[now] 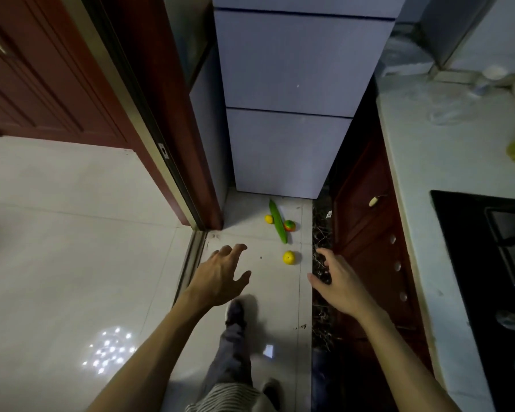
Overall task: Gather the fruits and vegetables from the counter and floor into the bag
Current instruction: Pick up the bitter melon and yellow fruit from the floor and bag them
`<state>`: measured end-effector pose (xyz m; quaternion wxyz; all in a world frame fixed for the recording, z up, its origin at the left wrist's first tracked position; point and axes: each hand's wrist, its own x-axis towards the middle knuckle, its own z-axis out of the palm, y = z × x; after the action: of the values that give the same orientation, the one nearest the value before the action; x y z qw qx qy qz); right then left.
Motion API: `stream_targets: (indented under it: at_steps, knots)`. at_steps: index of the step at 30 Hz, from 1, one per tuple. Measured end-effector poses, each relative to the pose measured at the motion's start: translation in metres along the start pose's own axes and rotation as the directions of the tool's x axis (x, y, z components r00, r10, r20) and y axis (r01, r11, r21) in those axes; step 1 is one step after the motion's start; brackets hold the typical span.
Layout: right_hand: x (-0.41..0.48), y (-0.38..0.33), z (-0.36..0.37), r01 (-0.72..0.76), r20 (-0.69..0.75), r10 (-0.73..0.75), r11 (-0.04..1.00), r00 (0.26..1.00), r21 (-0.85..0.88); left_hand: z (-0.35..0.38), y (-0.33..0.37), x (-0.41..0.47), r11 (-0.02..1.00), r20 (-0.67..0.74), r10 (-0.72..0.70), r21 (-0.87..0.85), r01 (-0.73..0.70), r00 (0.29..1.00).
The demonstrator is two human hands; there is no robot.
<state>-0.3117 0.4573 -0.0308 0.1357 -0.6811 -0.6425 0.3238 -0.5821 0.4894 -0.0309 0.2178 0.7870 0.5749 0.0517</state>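
The left hand (pixel 220 275) and right hand (pixel 336 281) hover empty, fingers spread, over the narrow floor (pixel 280 295) strip between door frame (pixel 173 162) and cabinet (pixel 366 221). A cucumber (pixel 278 222), a red-green fruit (pixel 289 225) just beside it and a yellow fruit (pixel 289 257) lie near the fridge (pixel 292 114).

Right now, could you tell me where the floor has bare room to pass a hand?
Bare tile lies between the door track and the nearer yellow fruit. Crowded by the fridge: cucumber, small yellow fruit and red-green fruit.

Both arms were stretched fwd & down, bare forearms. Left hand (pixel 220 272) had fingers spread, relaxed, palm down, holding nothing. Right hand (pixel 336 281) was the same, thumb out sideways.
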Motion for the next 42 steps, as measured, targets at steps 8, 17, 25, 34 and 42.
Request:
stream_targets:
  at_steps: [8,17,25,34,42]
  knots:
    - [0.111,0.009,0.004,-0.193,0.031,0.192,0.980,0.981,0.055,-0.002,-0.055,0.141,0.996,0.110,0.084,-0.005,-0.084,0.990]
    - [0.230,0.053,0.035,-0.358,0.058,0.353,0.922,0.934,0.144,0.035,-0.109,0.294,0.991,0.282,0.129,-0.017,-0.130,0.951]
    - [0.310,0.160,0.112,-0.524,0.138,0.506,0.812,0.851,0.258,0.157,-0.144,0.403,0.995,0.381,0.100,-0.052,-0.086,0.919]
    - [0.398,0.318,0.246,-0.614,0.195,0.583,0.759,0.789,0.216,0.351,-0.177,0.502,0.999,0.410,0.043,-0.042,-0.029,0.911]
    - [0.451,0.414,0.373,-0.612,0.186,0.584,0.771,0.790,0.178,0.525,-0.216,0.569,0.995,0.418,-0.022,-0.078,0.060,0.908]
